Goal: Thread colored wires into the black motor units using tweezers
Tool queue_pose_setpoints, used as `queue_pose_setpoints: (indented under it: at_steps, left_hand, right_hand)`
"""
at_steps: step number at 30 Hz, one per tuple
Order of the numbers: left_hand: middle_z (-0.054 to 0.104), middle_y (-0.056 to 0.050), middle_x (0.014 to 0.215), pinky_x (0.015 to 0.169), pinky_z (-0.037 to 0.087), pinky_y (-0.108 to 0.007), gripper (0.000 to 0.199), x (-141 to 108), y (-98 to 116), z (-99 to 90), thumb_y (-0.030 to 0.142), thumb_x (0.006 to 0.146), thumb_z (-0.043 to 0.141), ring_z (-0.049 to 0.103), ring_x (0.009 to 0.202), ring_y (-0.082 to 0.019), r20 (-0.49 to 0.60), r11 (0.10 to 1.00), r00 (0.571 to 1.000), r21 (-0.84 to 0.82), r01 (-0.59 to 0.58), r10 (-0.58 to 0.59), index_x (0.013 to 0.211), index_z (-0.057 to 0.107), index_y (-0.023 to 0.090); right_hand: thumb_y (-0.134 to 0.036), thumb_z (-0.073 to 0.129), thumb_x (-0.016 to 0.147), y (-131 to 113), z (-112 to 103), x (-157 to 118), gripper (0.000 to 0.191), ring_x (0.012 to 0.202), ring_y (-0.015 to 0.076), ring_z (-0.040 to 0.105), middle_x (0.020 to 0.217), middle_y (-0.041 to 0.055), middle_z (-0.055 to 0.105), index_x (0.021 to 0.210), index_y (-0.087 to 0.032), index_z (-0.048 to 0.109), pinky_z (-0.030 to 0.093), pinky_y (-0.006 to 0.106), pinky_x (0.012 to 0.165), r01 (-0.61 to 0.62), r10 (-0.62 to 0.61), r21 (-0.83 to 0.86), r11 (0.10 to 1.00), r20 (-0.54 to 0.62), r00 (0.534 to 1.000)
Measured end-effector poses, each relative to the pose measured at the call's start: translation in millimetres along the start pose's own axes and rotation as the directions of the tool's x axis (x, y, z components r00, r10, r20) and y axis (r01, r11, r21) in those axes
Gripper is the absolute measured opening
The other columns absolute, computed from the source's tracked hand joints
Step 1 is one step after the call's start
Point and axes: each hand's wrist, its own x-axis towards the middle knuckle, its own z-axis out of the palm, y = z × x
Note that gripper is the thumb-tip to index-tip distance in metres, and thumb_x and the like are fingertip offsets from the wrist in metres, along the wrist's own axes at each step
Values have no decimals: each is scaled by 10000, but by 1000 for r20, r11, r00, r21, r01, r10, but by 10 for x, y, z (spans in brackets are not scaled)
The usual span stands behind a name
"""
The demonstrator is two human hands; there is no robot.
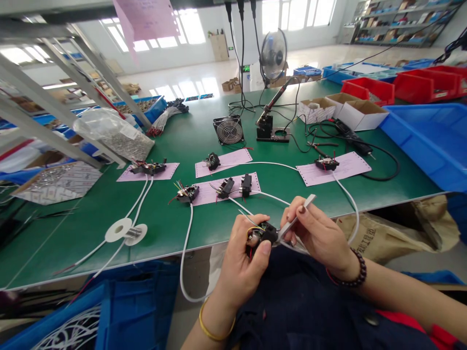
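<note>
My left hand is wrapped round a small black plastic housing with thin coloured wires and a round metal part in it. A flat silver-grey strip-like tool is pinched in my right hand. Its lower end meets the right side of the housing, though the exact contact is hidden by my fingers. White cable runs beneath my right hand. Beyond my hands, two similar black housings and a wired one lie on or beside a pink paper sheet.
More wired housings rest on pink sheets. A solder spool lies front left. Behind stand a small fan and a soldering iron in its stand. A blue bin is at right; white cables hang over the table's front edge.
</note>
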Motion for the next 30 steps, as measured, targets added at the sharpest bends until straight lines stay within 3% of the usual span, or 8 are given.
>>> queue_pose_setpoints:
  at_steps: [3,6,10,13,17,23,27,30]
  left_hand:
    - [613,-39,1158,946,484,-332,297,23,6,4,390,1076,594,603,1056,-218,12,998,998,-21,-66,66,1353,640,294]
    - [609,-31,1163,947,475,-317,302,35,12,2,428,1096,568,596,1041,-206,28,995,998,-78,-55,58,1363,634,302]
    - [606,-21,1165,947,459,-300,302,10,17,3,444,1116,536,580,1025,-191,1,996,1000,-93,-3,3,1368,634,310]
    - [612,-19,1157,947,455,-307,293,-13,11,5,426,1116,542,583,1035,-196,-20,998,1000,-59,0,-1,1376,625,317]
    - [623,-20,1167,963,456,-332,268,-29,-7,0,389,1109,560,599,1059,-210,-15,1000,1000,-12,16,-16,1363,619,326]
    - [629,-25,1182,941,465,-336,237,-25,21,-10,369,1098,567,604,1046,-211,-1,999,1000,24,24,-24,1317,634,311]
    - [622,-25,1175,943,460,-342,240,-9,65,-13,374,1098,566,598,1032,-210,28,999,999,18,35,-35,1322,627,312]
    - [612,-23,1158,934,455,-342,257,0,62,-16,411,1104,561,593,1020,-209,41,1000,999,-22,8,-8,1332,624,312]
  right_hand:
    - [-597,816,939,12,-17,72,446,530,130,567,657,0,647,846,-196,646,456,211,490,-186,192,173,967,-17,981]
    - [-606,820,936,-49,-32,83,454,535,133,576,655,6,657,853,-192,654,468,213,495,-210,212,138,968,-1,977]
    - [-533,655,1088,-177,-15,1,363,612,137,620,746,2,649,925,-209,655,518,228,567,79,-83,-123,989,-30,996]
    - [-446,533,1157,-198,-1,-82,294,662,148,625,825,9,633,1000,-225,647,533,257,604,258,-247,-355,898,77,966]
    - [-351,479,1176,-126,-28,-153,178,720,160,602,896,17,618,1103,-254,609,529,284,666,427,-345,-521,739,251,904]
    - [-328,473,1176,-87,-51,-179,139,760,168,600,918,17,619,1136,-267,591,514,299,703,476,-380,-534,699,287,879]
    - [-370,512,1169,-88,-32,-159,183,754,149,609,911,10,626,1097,-262,641,520,267,694,410,-356,-428,806,203,912]
    - [-451,577,1143,-89,-33,-87,286,691,121,632,842,0,643,989,-233,681,526,209,634,191,-177,-178,965,89,980]
